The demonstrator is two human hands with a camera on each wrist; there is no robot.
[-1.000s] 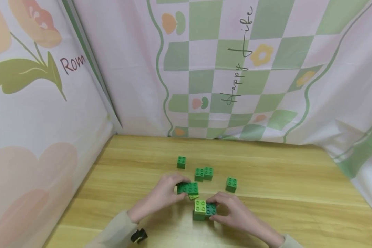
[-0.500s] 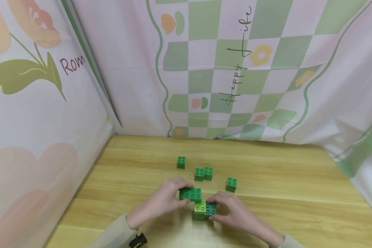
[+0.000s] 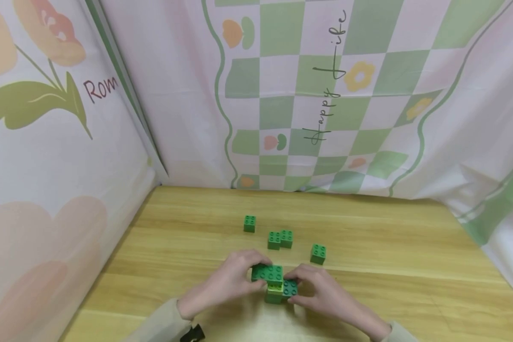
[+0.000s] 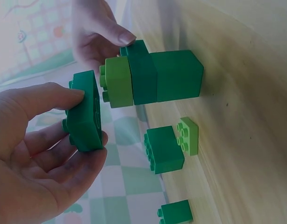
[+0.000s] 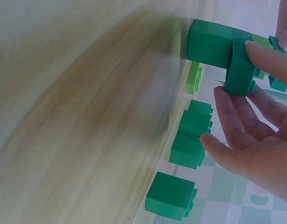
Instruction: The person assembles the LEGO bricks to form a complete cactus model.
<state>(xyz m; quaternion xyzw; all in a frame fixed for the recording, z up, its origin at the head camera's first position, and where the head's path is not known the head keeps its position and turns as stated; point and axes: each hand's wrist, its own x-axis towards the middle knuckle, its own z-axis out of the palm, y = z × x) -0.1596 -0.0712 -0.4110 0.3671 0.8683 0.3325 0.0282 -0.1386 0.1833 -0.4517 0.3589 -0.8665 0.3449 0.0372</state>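
While bricks (image 4: pixel 86 112) are held, cloth (image 3: pixel 316 99) reads "Happy Life".

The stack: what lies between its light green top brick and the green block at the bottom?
A longer green brick lies between the light green brick and the bottom block; the left wrist view shows it.

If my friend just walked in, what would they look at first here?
Probably the big checkered cloth behind the table, with its curly writing and flowers. Next, maybe the bright light-green block on top of the stack. Just above it, not touching, the left hand holds a darker green block.
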